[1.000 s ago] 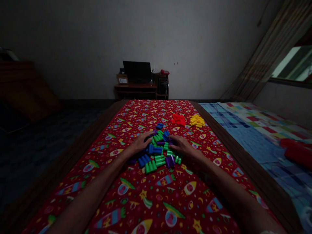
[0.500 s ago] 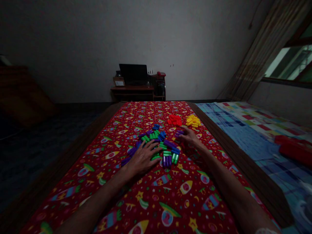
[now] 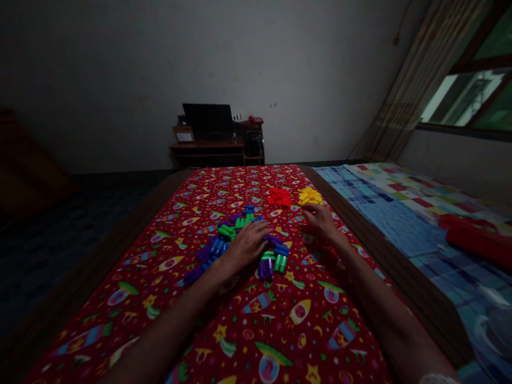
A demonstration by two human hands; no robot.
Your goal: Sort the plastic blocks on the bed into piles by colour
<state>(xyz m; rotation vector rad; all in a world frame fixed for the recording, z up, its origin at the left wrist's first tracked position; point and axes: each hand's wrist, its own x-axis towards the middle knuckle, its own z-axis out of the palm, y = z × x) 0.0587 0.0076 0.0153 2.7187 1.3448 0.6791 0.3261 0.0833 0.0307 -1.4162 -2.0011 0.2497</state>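
Note:
A pile of small, rounded plastic pieces in green (image 3: 227, 231), blue (image 3: 218, 246) and purple (image 3: 266, 268) lies on the red patterned cloth (image 3: 224, 330). My left hand (image 3: 246, 246) rests palm down over the middle of this pile, fingers stretched and slightly apart. It covers some of the pieces. To the right, my right hand (image 3: 323, 224) is just in front of a yellow heap (image 3: 310, 196), its fingers bent and pinched together. What lies between those fingertips is hidden. A red heap (image 3: 279, 198) of similar pieces sits left of the yellow one.
A bed with blue plaid bedding (image 3: 360, 197) runs along the right, with a red bag-like item (image 3: 476, 240) on it. Beyond the table's far end stands a desk (image 3: 212, 146) with a laptop (image 3: 208, 120). The table's dark brown edge (image 3: 384, 266) shows beside the cloth.
My right hand has moved right, towards the yellow heap, and its fingers have closed. The purple piece at its fingertips no longer shows. My left hand has shifted right over the pile.

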